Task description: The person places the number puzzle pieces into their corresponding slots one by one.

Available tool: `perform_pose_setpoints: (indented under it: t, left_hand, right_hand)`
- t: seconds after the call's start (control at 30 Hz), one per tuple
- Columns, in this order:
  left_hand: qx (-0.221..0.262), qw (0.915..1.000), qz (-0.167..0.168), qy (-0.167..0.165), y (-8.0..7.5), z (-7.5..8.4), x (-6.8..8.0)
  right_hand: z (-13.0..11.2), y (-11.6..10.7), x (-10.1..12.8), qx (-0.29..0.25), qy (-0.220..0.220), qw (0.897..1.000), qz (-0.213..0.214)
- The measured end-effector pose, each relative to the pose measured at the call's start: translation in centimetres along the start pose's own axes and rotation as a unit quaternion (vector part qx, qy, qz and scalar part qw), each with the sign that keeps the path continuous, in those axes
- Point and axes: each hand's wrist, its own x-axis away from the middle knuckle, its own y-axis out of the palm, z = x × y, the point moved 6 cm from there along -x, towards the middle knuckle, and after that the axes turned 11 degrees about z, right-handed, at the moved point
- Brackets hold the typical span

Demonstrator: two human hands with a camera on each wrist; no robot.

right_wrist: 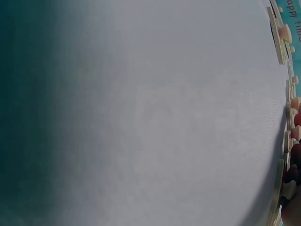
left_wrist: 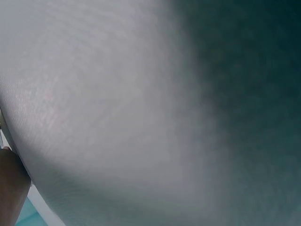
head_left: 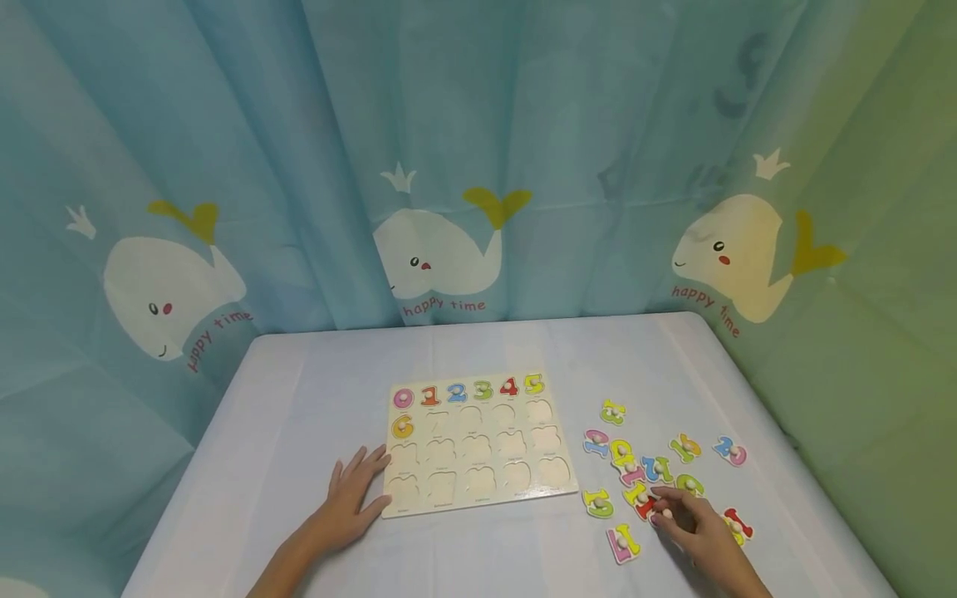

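L hand (head_left: 351, 497) spread flat on table, fingertips touching near-left edge of puzzle board (head_left: 478, 444). R hand (head_left: 691, 522) pinching peg of a number piece (head_left: 661, 515) in loose pile right of board. Tip: grip peg upright, keep board steadied.

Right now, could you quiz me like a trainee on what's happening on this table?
1. True or false: the left hand rests flat beside the puzzle board.
2. Which numbers already sit in the board?
3. The right hand is: A) on the board, B) among the loose number pieces, C) off the table.

Key: 1 true. 2 zero to six. 3 B.
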Motion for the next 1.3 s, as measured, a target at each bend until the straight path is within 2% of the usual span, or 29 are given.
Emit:
perform_pose_setpoints:
  t: [0.13,0.33,0.5,0.73,0.83,1.03,1.3]
  left_hand:
    - [-0.002,1.0000,0.001,-0.003,0.0,-0.2,0.0]
    - [-0.005,1.0000,-0.002,-0.007,0.1,-0.1,0.0]
    - [-0.004,1.0000,-0.002,-0.006,0.1,0.0,0.0]
    - [0.004,1.0000,0.002,-0.001,0.0,0.1,0.0]
    - [0.008,0.9999,0.006,0.001,-0.1,0.1,0.0]
    - [0.002,1.0000,0.005,0.001,0.0,0.0,0.1]
    - [0.001,1.0000,-0.003,-0.005,0.0,0.0,0.1]
  right_hand:
    - [0.1,0.0,0.1,0.019,-0.020,1.000,0.005]
    - [0.7,-0.3,0.3,0.081,0.003,0.997,0.006]
    - [0.8,-0.6,0.5,0.100,0.027,0.994,0.021]
    - [0.8,-0.9,0.5,0.098,0.042,0.994,0.032]
    - [0.6,-1.0,0.3,0.108,0.028,0.993,0.037]
    - [-0.5,-1.4,-0.2,0.109,-0.033,0.992,0.059]
    - [-1.9,-1.3,-1.1,0.094,-0.066,0.991,0.069]
